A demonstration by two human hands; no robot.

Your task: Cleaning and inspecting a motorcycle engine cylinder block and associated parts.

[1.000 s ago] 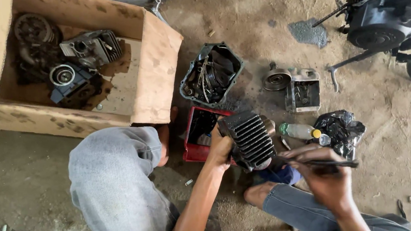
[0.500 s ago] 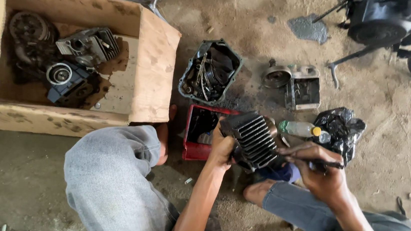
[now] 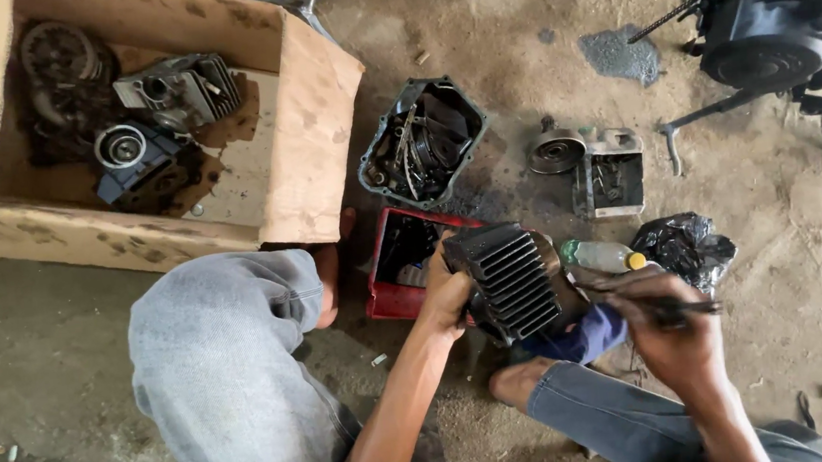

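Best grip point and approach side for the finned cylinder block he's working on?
Probably the finned cylinder block is best clamped across its flat end wall, from the left, as the left hand does now. The ribs lie crosswise and face up, so they offer purchase, while the right side stays free for the right hand and its thin tool.

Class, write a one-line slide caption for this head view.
Left hand grips a finned engine cylinder; right hand holds a thin tool.

Repair workshop — oily floor [image 3: 65, 395], engine parts [image 3: 423, 144], motorbike [image 3: 782, 14]
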